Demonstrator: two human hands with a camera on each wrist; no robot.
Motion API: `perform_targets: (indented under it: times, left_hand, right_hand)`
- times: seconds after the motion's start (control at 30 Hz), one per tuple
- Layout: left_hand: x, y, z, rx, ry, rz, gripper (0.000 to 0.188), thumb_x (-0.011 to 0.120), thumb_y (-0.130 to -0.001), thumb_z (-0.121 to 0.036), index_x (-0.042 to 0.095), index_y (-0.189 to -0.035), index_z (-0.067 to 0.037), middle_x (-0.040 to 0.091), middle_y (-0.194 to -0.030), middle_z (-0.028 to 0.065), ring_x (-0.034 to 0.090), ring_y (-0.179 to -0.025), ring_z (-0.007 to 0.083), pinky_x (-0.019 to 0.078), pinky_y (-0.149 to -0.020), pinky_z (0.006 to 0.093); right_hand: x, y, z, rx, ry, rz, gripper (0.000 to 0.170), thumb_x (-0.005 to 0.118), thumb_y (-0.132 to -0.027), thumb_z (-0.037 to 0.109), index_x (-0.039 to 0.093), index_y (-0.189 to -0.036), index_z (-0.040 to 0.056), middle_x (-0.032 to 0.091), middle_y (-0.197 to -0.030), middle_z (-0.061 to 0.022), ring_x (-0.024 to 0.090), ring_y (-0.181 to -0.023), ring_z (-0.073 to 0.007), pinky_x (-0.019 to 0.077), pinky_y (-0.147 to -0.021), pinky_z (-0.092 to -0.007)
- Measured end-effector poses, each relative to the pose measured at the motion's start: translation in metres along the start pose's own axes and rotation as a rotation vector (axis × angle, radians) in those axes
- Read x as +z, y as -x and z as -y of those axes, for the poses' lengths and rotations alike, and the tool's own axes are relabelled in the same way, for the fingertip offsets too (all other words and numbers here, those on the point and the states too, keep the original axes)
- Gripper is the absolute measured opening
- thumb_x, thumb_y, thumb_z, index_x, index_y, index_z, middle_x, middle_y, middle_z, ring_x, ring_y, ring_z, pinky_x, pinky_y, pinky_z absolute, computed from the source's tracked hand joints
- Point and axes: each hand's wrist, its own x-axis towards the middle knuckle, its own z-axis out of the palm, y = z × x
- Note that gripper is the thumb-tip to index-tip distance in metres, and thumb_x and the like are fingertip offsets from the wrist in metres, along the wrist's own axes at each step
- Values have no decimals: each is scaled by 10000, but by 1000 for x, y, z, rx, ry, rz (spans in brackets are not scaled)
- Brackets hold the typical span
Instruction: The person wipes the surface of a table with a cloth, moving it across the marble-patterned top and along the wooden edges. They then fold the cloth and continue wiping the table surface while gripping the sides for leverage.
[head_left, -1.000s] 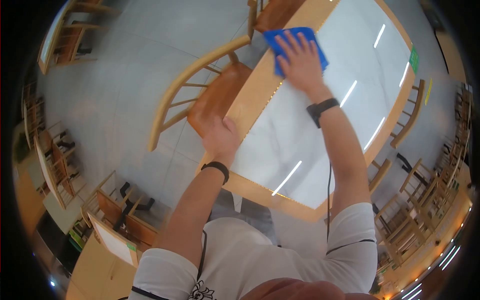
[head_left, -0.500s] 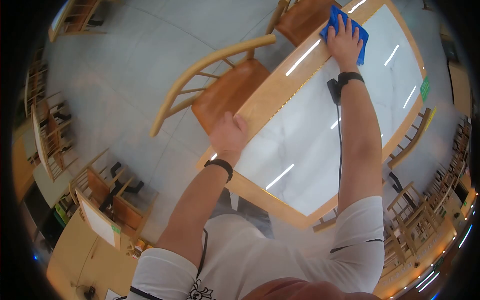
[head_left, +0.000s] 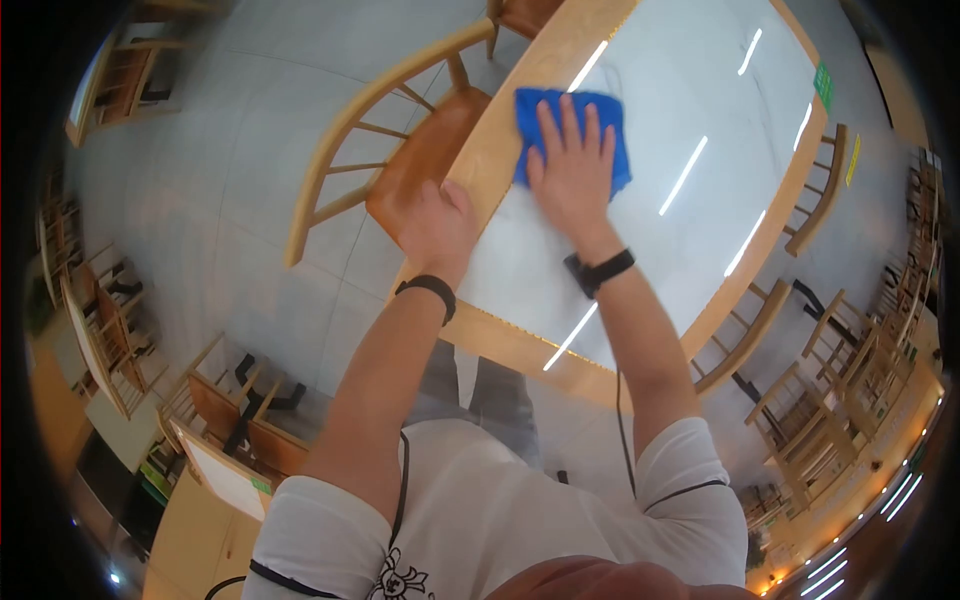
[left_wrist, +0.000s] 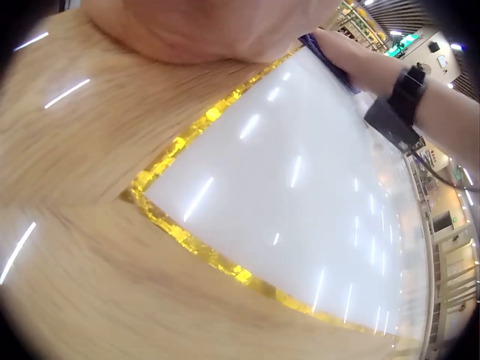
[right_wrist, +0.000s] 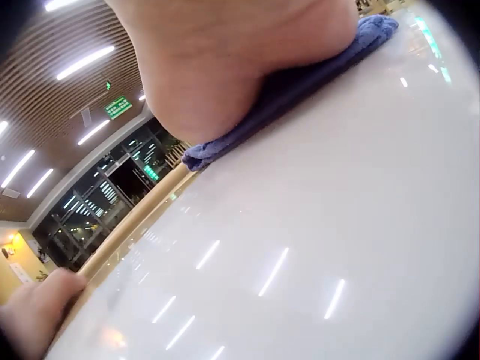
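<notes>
Fingers spread and straight, my right hand [head_left: 573, 180] presses a folded blue cloth [head_left: 529, 120] flat on the white marbled top of a wood-framed table [head_left: 660, 240]. In the right wrist view the cloth [right_wrist: 300, 101] lies beneath the palm against the glossy surface. My left hand [head_left: 438, 230] grips the table's left wooden border near its close corner, thumb on top and the fingers over the outer edge. The left wrist view shows that hand [left_wrist: 202, 26] low over the wood grain, beside the gold trim [left_wrist: 180, 142] around the white panel; its fingertips are hidden there.
A wooden chair [head_left: 425, 150] with a brown seat stands against the table's left side, close to my left hand. More chairs [head_left: 745, 340] line the right side. A black cable [head_left: 622, 430] hangs from the right wrist camera. Other tables and chairs stand farther off.
My right hand first slid the cloth away toward the far end of the table, then drew it back nearer to me. My left hand has stayed at the border.
</notes>
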Motion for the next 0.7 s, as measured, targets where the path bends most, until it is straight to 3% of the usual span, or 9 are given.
perform_targets:
  times: [0.33,0.43,0.6,0.7]
  left_hand:
    - [7,-1,1,29,2,-98,498,392,-1109,-429,709,-1062,-48,764,-1102,252,720,-1023,500,564,-903,603]
    - [11,-3,2,46,-34,-116,488,363,-1113,-410,702,-1092,-60,786,-1084,199,740,-1021,442,572,-878,577]
    - [7,0,3,66,1,-111,460,381,-1113,-388,696,-1087,-54,781,-1077,212,735,-1021,451,569,-889,582]
    - [4,-1,1,49,11,-76,470,373,-1114,-396,695,-1105,-54,761,-1141,226,719,-1050,470,564,-909,591]
  right_hand:
    - [-32,214,109,130,-226,292,712,696,-955,332,511,-1631,209,428,-1714,-119,346,-1584,-427,196,-1289,-682]
    - [-35,257,120,115,-243,347,706,709,-956,354,521,-1625,228,439,-1707,-103,363,-1572,-418,213,-1283,-681]
    - [-36,267,113,55,-232,337,663,710,-970,394,555,-1601,265,460,-1695,-59,399,-1545,-378,232,-1281,-660]
    - [-38,247,89,-12,-265,339,604,699,-983,381,600,-1563,242,517,-1651,-94,429,-1517,-427,254,-1255,-684]
